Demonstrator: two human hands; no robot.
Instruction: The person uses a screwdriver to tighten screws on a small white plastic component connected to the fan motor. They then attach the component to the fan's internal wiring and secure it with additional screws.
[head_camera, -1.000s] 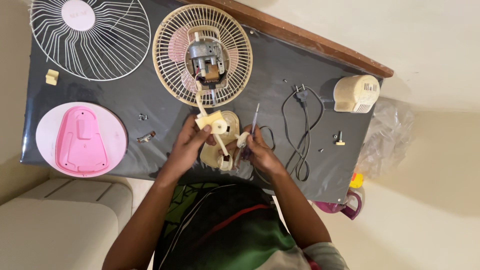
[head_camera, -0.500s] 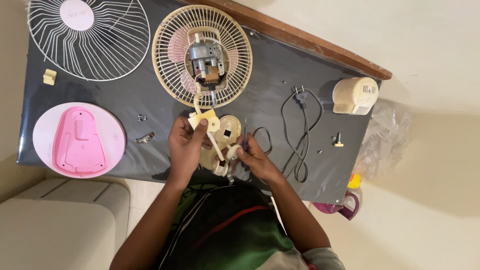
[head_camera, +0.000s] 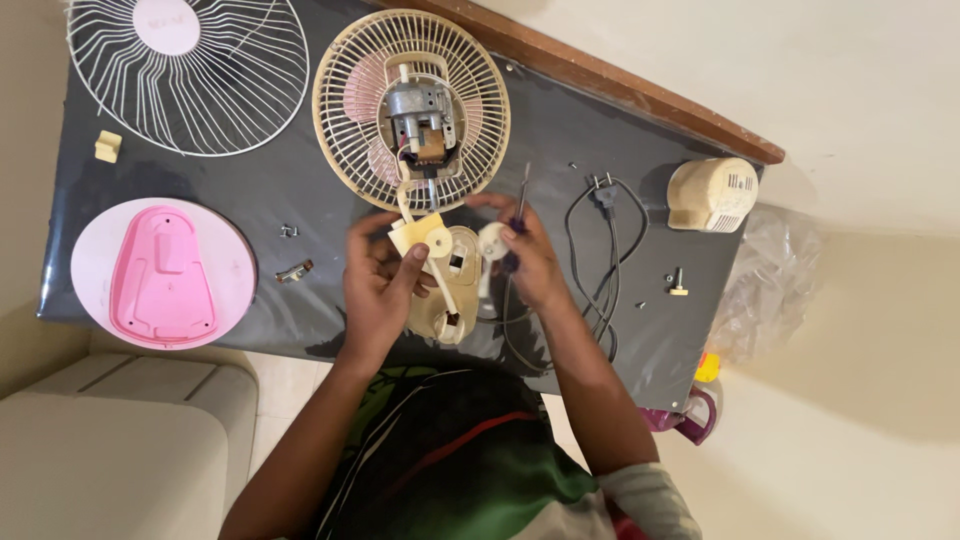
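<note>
Here, two hands work on a fan part.
Left hand (head_camera: 378, 285) grips the cream part (head_camera: 437, 272) to steady it; right hand (head_camera: 525, 258) pinches a screwdriver (head_camera: 520, 215), near the table's (head_camera: 300, 130) front edge.

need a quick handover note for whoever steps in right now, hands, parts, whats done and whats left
Left hand: grips the cream neck piece that hangs below the motor.
Right hand: holds a screwdriver, tip pointing up, beside a small white part.
Parts: cream switch housing lies between the hands; rear grille carries the exposed motor; front grille and pink base lie apart at left; motor cover at right; loose screws on the black mat.
Done: grille, cover and base are off.
Left: neck and housing not yet separated.
</note>
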